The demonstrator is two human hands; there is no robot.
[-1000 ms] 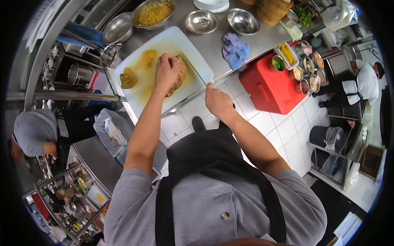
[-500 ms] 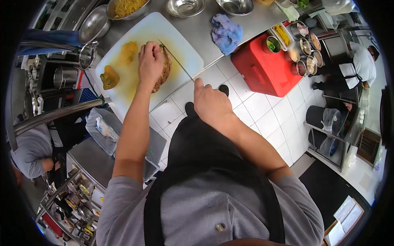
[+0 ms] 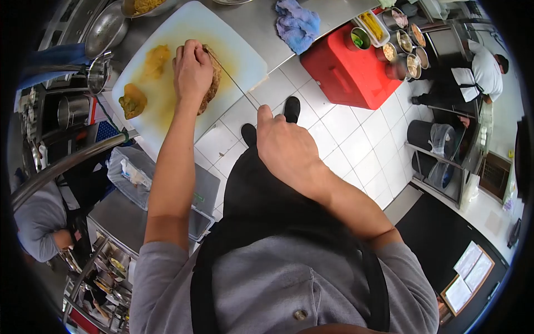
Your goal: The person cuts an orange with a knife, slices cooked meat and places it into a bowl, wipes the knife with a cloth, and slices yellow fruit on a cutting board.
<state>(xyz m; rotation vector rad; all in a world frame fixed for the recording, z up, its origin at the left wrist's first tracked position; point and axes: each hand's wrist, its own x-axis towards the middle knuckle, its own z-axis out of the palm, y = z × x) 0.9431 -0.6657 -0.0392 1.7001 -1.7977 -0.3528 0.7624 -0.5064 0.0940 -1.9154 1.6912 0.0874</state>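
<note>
On the white cutting board [image 3: 245, 50] lies a browned, rough-surfaced piece of food [image 3: 210, 92], perhaps meat or bread; I cannot tell which. My left hand [image 3: 192, 75] rests on it with curled fingers, covering its left side. My right hand [image 3: 286, 142] is closed around the handle of a long thin knife [image 3: 236, 83]. The blade reaches across the board's near right edge to the far end of the brown piece, close to my left fingertips. A soft yellow-orange piece [image 3: 157, 60] and a yellow-green lump [image 3: 133, 101] sit left of my left hand, amid yellow juice.
A blue cloth [image 3: 297, 25] lies on the steel counter. Right of it stands a red box [image 3: 350, 69] topped with several metal food containers. Steel bowls [image 3: 105, 30] are at the upper left. Two people work nearby, one at far right [image 3: 484, 72], one at far left [image 3: 41, 217].
The view has shifted, so the board and counter sit higher and further left. Relative to the board, my right hand has drawn the knife slightly back toward my body. My left hand stays on the brown piece.
</note>
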